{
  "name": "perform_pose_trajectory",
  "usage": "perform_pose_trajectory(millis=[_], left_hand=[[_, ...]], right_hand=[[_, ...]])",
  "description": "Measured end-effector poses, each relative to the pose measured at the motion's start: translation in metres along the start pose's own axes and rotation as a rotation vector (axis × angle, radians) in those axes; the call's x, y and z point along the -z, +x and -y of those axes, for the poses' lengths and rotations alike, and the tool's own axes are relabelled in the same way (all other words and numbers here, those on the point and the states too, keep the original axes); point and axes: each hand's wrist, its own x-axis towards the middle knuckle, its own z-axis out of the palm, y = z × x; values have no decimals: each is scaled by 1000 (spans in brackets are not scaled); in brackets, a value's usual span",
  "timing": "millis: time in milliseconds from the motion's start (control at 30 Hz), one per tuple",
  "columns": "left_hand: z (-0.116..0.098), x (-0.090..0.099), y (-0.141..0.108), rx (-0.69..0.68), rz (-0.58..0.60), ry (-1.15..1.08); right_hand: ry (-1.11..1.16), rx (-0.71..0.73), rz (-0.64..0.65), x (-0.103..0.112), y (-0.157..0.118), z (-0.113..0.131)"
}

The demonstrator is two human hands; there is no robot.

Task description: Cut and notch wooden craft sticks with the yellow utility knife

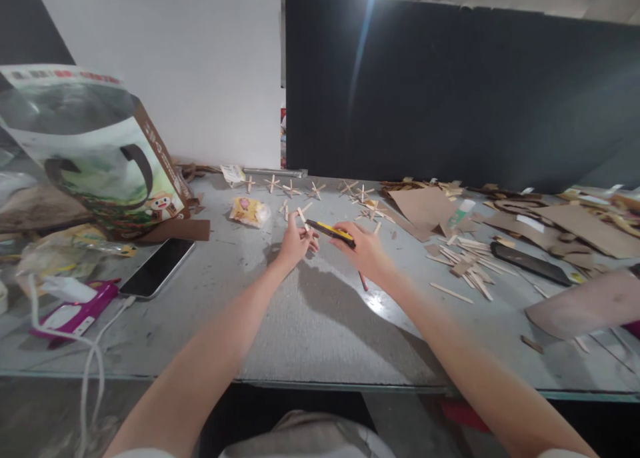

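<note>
Near the middle of the grey table, my left hand (295,241) grips small crossed wooden sticks (303,217) between its fingers. My right hand (364,246) is wrapped round a yellow and black utility knife (331,232), whose tip points left and meets the sticks by my left fingers. Several star shapes made of crossed sticks (315,191) stand in a row beyond my hands. A red-tipped pen or pencil (363,281) lies partly hidden under my right hand. Loose wooden sticks (467,265) are piled to the right.
A phone (158,268), a purple device (75,315) with a white cable and a large printed bag (100,158) are at the left. A small yellow packet (249,211) lies beyond my left hand. Cardboard pieces (425,208), a black object (530,263) and a cylinder (585,303) occupy the right.
</note>
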Motion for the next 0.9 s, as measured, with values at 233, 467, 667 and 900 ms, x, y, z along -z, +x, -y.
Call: perform_pose_trajectory(millis=[233, 467, 667, 900], left_hand=[[-5, -9, -12, 37, 129, 97], [-4, -12, -15, 75, 174, 40], [-10, -11, -18, 56, 162, 176], [-14, -14, -21, 60, 156, 246]], right_hand=[[-287, -89, 181, -13, -25, -4], [-435, -127, 199, -15, -28, 11], [-376, -103, 207, -17, -32, 14], [-303, -167, 175, -19, -34, 17]])
